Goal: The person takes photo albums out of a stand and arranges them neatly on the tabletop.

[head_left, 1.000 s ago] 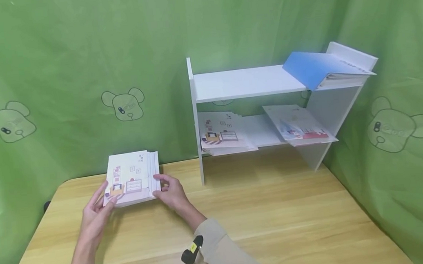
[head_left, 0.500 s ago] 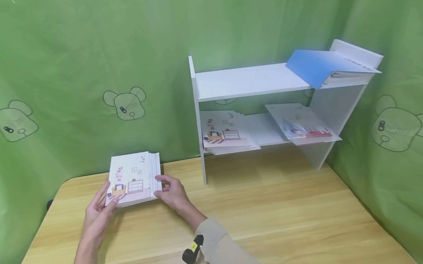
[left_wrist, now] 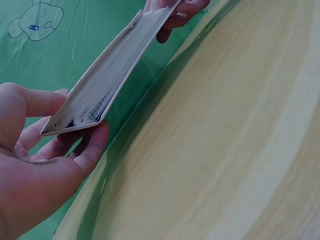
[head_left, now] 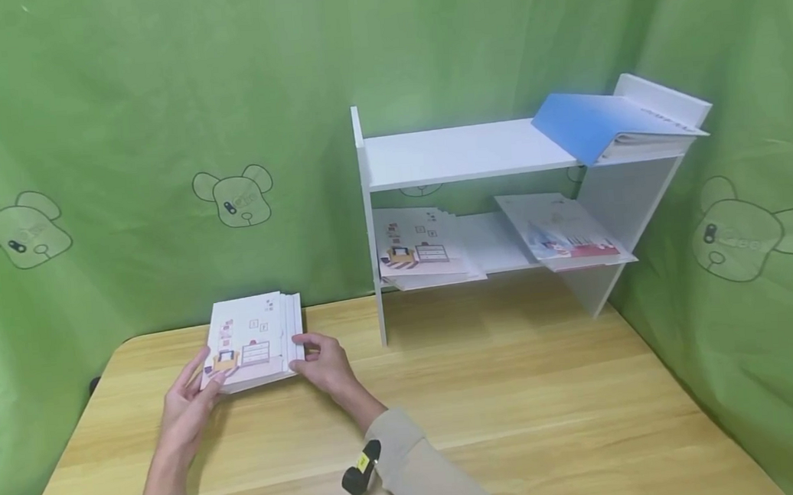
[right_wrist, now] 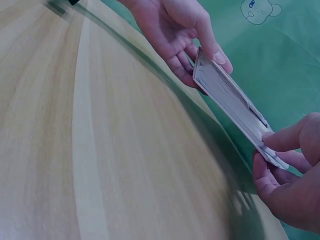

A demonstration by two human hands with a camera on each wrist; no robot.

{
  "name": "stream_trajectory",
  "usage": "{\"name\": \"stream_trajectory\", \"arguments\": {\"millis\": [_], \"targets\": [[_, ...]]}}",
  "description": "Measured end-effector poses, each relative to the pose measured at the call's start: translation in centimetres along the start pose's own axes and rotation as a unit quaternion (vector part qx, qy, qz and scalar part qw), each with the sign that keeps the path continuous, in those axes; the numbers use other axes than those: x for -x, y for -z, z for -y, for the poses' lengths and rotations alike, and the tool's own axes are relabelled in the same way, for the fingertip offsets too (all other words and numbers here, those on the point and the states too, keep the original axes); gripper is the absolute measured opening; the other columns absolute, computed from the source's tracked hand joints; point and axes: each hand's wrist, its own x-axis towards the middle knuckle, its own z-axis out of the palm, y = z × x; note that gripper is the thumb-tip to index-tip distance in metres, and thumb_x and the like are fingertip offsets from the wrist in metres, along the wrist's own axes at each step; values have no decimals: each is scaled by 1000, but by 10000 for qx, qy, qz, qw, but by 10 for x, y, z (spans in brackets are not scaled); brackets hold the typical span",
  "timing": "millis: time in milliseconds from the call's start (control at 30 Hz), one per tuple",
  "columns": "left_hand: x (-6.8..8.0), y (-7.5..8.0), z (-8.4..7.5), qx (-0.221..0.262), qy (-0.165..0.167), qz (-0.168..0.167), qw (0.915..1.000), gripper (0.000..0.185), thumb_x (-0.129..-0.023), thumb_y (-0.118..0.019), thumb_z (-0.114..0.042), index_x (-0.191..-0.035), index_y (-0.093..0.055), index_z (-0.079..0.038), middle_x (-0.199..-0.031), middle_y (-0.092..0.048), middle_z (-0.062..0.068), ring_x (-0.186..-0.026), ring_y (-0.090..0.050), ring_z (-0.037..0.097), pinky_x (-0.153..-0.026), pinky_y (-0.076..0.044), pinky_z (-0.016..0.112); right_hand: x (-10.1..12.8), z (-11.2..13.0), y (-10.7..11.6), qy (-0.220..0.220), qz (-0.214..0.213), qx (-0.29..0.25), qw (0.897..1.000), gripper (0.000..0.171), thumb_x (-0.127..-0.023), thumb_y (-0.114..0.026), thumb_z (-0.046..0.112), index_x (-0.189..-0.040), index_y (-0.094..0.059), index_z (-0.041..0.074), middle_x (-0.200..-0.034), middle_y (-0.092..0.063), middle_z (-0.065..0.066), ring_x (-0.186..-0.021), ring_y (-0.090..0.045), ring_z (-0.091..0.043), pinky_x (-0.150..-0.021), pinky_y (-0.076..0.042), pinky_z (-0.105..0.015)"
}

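Observation:
A white book, its cover printed with a furnished room, is held by both hands close over the back left of the table. Its pages show between two stiff covers in the left wrist view. My left hand grips the near left corner, thumb on the cover and fingers beneath. At the right edge, where layers stand out in steps, my right hand pinches the book between thumb and fingers. The right wrist view has the right hand at the book's near end and the left hand at the far one.
A white two-tier shelf stands at the back right of the wooden table. Its lower tier bears similar printed books and another picture book. A blue binder leans on top. Green curtain surrounds the table.
The far edge of the book has dipped a little toward the table, and its cover appears foreshortened. Both hands keep their hold. The head view shifts slightly.

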Motion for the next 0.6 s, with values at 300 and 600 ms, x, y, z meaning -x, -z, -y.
{"name": "stream_trajectory", "arguments": {"millis": [300,600], "targets": [[0,0,4,-62,99,-95,9999,74,-104,-59,-11,-165,-16,-15,-167,-17,23,-111,-60,-6,-105,-46,20,-1,-5,-3,-98,-9,19,10000,45,-80,-80,-3,-123,-73,9,-127,-68,-11,-95,-67,-17,-79,-61,-24],[-3,1,3,-246,338,-133,9990,75,-105,-59,-17,-165,-15,-20,-168,-15,19,-120,-55,0,-109,-43,24,-3,-6,-5,-133,-41,-17,9999,42,-81,-80,-2,-122,-73,7,-120,-70,-10,-91,-67,-15,-77,-61,-23]]}}
